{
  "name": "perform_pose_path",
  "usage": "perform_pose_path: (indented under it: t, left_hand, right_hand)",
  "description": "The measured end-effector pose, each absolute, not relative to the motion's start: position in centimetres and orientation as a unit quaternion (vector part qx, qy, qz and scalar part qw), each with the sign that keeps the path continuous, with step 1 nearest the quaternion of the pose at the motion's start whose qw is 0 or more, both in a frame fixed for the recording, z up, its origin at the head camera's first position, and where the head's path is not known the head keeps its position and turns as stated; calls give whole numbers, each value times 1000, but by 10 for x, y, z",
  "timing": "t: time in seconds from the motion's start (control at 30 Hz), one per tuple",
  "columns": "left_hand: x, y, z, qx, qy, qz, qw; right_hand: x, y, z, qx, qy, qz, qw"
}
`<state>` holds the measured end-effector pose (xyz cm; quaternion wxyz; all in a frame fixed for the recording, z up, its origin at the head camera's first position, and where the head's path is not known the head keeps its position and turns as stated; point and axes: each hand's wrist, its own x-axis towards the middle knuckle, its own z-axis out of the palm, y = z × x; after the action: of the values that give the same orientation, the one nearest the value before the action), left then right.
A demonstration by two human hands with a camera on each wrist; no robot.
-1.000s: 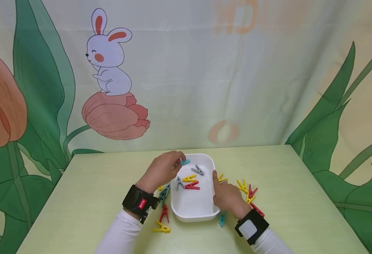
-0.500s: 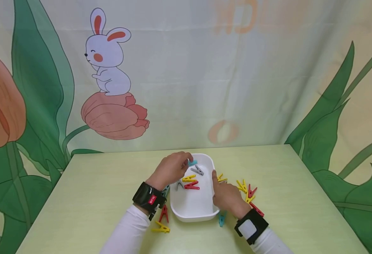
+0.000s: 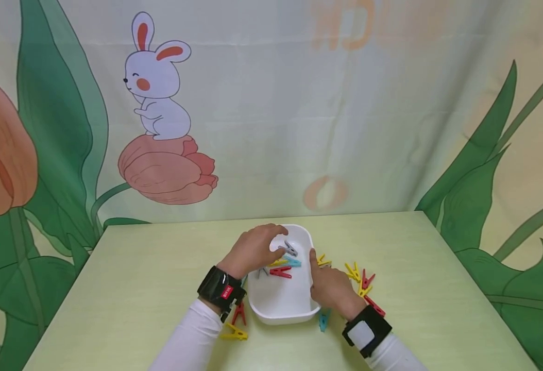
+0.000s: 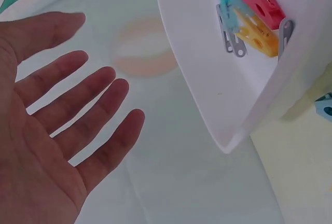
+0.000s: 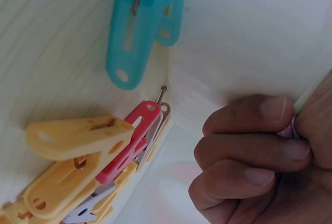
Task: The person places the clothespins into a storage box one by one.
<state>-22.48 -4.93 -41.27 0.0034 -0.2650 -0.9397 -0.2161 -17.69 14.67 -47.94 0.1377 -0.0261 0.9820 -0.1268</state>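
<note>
My left hand (image 3: pixel 253 252) hovers over the left rim of a white plastic tub (image 3: pixel 283 304), its fingers spread and nothing in them; the left wrist view shows the bare palm. Inside the tub lie a light blue clothespin (image 3: pixel 292 262), a red clothespin (image 3: pixel 281 272), a yellow clothespin (image 4: pixel 257 32) and grey clothespins (image 3: pixel 290 249). At the tub's right side, my right hand (image 3: pixel 332 283) grips the rim, its index finger pointing forward along it. In the right wrist view its other fingers (image 5: pixel 238 154) are curled against the wall.
Right of the tub lie more clothespins, including a yellow one (image 3: pixel 353 271), a red one (image 3: pixel 375 305) and a blue one (image 3: pixel 323 320). On the left are a red clothespin (image 3: pixel 239 313) and a yellow clothespin (image 3: pixel 235 333). A printed curtain (image 3: pixel 262 103) hangs behind the table (image 3: pixel 151 278).
My left hand has moved right over the tub and let go of the light blue clothespin, which now lies among the others inside. The right hand has stayed at the rim.
</note>
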Motion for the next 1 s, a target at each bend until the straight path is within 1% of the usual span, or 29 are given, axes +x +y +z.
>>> perform_pose_path:
  t: [0.3, 0.53, 0.8, 1.0]
  left_hand:
    - [-212, -61, -404, -264, -943, -202, 4]
    - [-199, -79, -395, -254, -952, -169, -16]
    - [-183, -104, -387, -250, -955, -162, 10]
    - [-171, -124, -393, -239, -959, -152, 17]
  right_hand:
    - [-178, 146, -481, -15, 979, -139, 146]
    - [-177, 147, -483, -15, 980, -136, 142]
    - [-177, 147, -482, -18, 982, -131, 135]
    - [-178, 146, -483, -18, 983, -128, 132]
